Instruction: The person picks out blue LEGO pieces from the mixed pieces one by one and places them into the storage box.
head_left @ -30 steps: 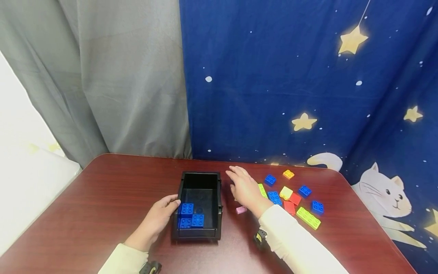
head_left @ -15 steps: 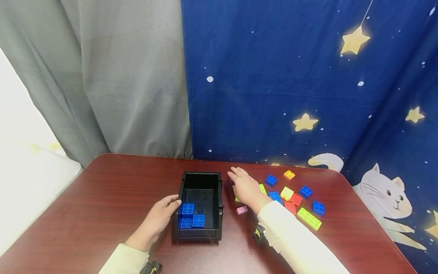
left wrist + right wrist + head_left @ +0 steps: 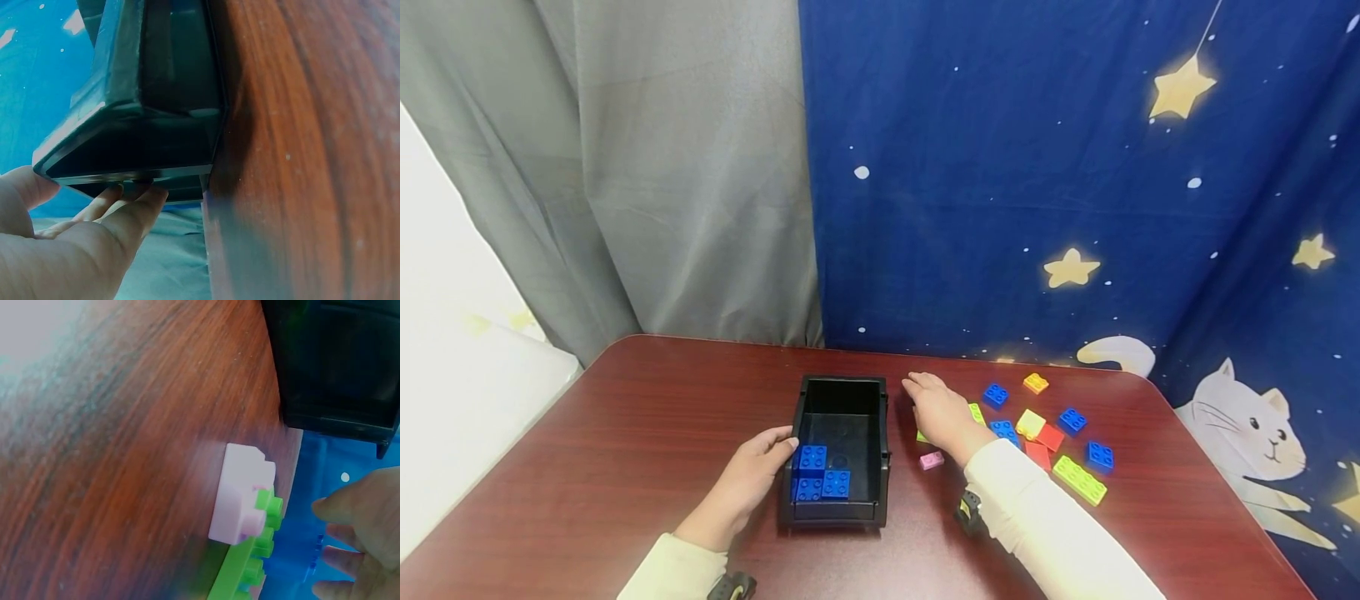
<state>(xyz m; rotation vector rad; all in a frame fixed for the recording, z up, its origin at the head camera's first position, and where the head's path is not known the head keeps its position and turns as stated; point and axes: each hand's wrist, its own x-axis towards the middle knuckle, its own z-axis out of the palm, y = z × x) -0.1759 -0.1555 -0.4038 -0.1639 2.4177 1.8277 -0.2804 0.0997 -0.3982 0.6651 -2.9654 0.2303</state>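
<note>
My left hand [image 3: 747, 479] grips the near-left side of a black plastic bin [image 3: 882, 492], thumb on its rim and fingers against the outer wall, as the left wrist view shows. Several blue toy bricks [image 3: 812, 457] lie inside the bin near its front left. My right hand [image 3: 946, 417] is over the table just right of the bin, palm down, fingers loosely extended and holding nothing visible. Below that hand lie a pink brick [image 3: 234, 494] and a long green brick [image 3: 234, 572], partly covered by it in the head view.
Loose bricks are scattered to the right: blue ones [image 3: 1100, 456], red [image 3: 1049, 437], pale yellow [image 3: 1030, 425], orange-yellow [image 3: 1036, 383] and a long lime brick [image 3: 1079, 481]. The reddish-brown table [image 3: 625, 467] ends at grey [image 3: 692, 167] and starry blue curtains [image 3: 940, 233].
My right hand has moved slightly down toward the table, its fingertips lower. The left hand and the bin stay in place; the head view has shifted a little.
</note>
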